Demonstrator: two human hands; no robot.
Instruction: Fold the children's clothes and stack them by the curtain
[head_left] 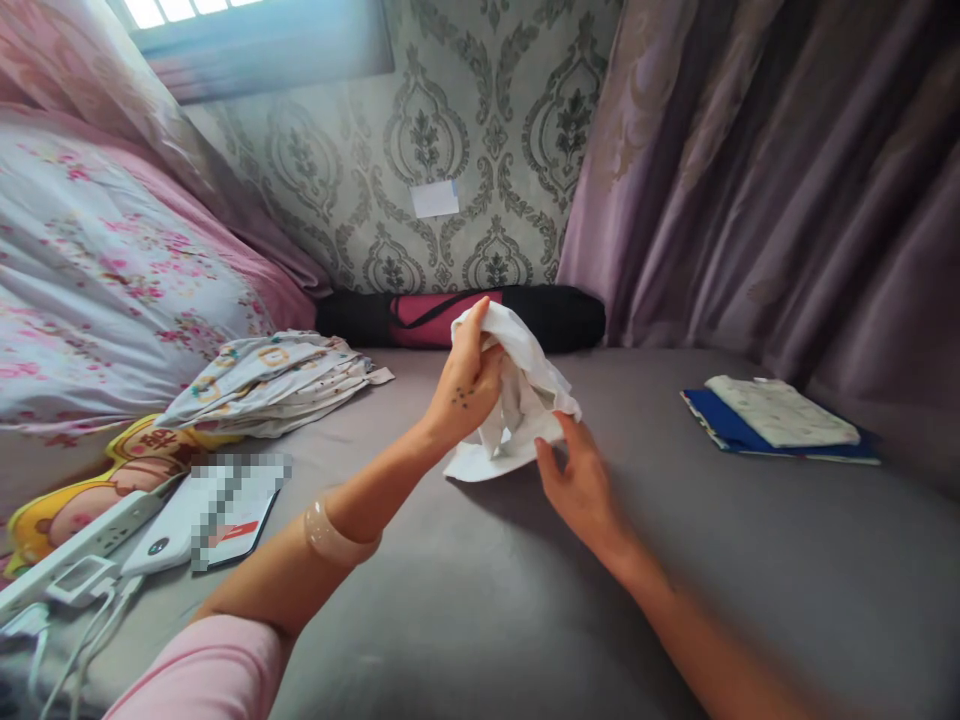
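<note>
A white cloth garment (517, 335), bunched so that its exact kind is hidden, hangs in folds above the grey bed sheet. My left hand (469, 385) is closed on its upper left part, the thumb pointing up along the fabric. Lower down on the right, my right hand (574, 480) has its fingers at the garment's edge, partly behind the fabric, with the thumb in front. The cloth drapes open between both hands, and its lower flap spreads just over the sheet. A bangle (337, 535) circles my left forearm.
Folded blue and pale cloths (780, 415) lie at right. At left are a crumpled printed garment (277, 385), a yellow cartoon cushion (52, 515), a phone (161, 535), a power strip (82, 550) and cables. A black-and-red long bag (555, 315) lines the patterned wall.
</note>
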